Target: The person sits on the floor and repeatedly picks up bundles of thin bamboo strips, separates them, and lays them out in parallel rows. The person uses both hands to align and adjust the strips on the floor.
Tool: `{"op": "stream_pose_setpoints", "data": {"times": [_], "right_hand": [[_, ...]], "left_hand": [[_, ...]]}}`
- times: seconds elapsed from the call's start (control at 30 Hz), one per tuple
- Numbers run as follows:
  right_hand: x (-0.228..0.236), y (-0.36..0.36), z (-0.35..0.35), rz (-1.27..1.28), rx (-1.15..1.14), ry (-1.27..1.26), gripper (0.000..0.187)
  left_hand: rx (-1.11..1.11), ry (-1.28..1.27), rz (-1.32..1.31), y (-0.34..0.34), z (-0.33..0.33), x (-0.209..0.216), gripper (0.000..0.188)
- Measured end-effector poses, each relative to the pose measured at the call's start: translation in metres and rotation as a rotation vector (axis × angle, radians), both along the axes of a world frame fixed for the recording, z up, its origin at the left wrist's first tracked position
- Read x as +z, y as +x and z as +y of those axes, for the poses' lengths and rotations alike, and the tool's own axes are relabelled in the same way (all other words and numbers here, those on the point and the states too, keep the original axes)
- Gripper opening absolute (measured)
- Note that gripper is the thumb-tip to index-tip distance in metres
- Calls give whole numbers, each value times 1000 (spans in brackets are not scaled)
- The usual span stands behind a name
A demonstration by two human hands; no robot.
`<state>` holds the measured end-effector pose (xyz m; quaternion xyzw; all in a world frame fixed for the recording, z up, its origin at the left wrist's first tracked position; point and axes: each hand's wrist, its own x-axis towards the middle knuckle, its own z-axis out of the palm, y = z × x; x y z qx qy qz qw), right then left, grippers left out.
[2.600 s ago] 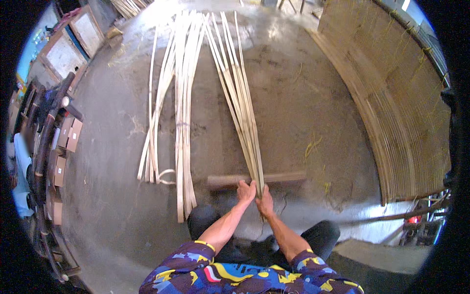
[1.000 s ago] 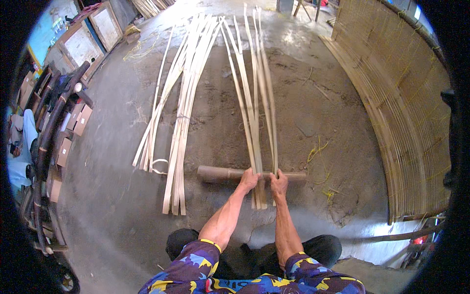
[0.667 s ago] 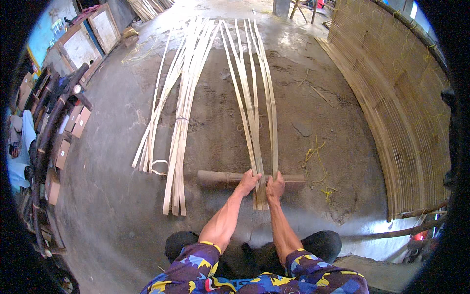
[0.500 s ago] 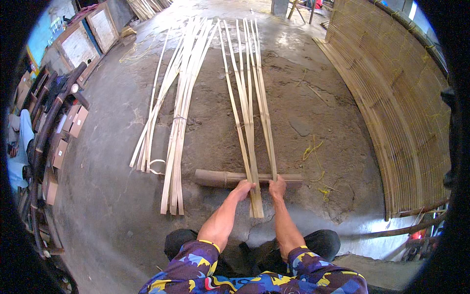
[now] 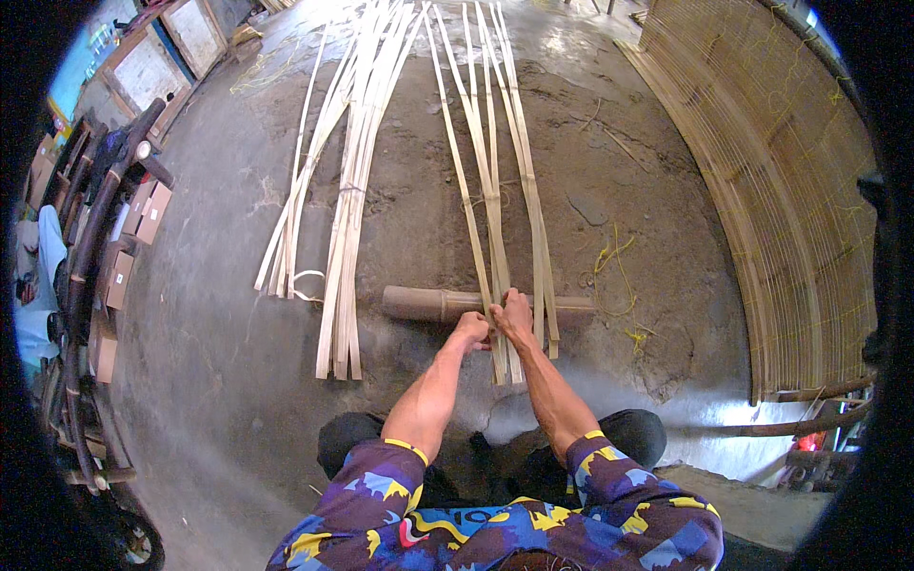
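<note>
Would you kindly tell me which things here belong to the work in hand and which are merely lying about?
In hand:
- left hand and right hand, both gripping the bamboo strips
- bamboo pole lying crosswise under the strips

Lying about:
- spare strip bundle
- woven bamboo mat
- yellow string
- cardboard boxes

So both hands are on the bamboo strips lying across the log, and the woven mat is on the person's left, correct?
Not quite. Both hands, left hand and right hand, are on the bamboo strips lying across the log, but the head view shows the woven mat on the person's right.
</note>
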<state>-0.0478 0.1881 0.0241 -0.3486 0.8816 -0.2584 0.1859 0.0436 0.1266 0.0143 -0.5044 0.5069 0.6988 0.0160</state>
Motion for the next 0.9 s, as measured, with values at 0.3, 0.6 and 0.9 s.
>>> {"op": "stream_pose_setpoints", "data": {"times": [0.3,0.6,0.9], "right_hand": [[1,6,3,167,-70,-87,23],[7,14,-14,-414,-121,-317,38],[-3,44,0,117,-120,-336,27]], "left_hand": [[269,-586,-71,-14,-39,17,31],[318,-734,-131,3,-13,9,28],[279,-1085,-505,5,-4,43,39]]}}
